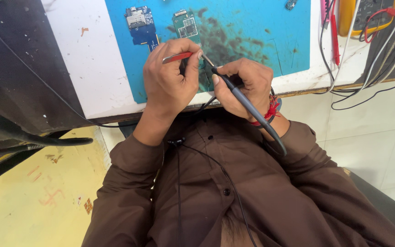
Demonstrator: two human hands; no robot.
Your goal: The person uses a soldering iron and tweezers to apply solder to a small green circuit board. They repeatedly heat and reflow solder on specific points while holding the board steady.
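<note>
**Two hands work with fine tools at the edge of a repair bench**

Seen from above, nearest the camera is the person's brown buttoned shirt (252, 196), with a thin black cord running down its front. Just beyond, both hands meet at the bench edge. The right hand (243, 87), a red thread band (270, 110) on its wrist, is closed in a pen grip around a grey soldering iron (248, 103) — its cable trails back over the forearm and its tip points up and left. The left hand (168, 80) pinches red-handled tweezers (179, 56) between thumb and fingers; the tweezer tips meet the iron's tip between the two hands.

Both tips sit over the near edge of a stained blue work mat (252, 32) on a white bench. What they touch is hidden by the fingers. Farther back on the mat lie a green circuit board (186, 25) and a blue circuit board (140, 25), just beside each other. At the far right — a yellow meter (357, 16) with tangled wires.
</note>
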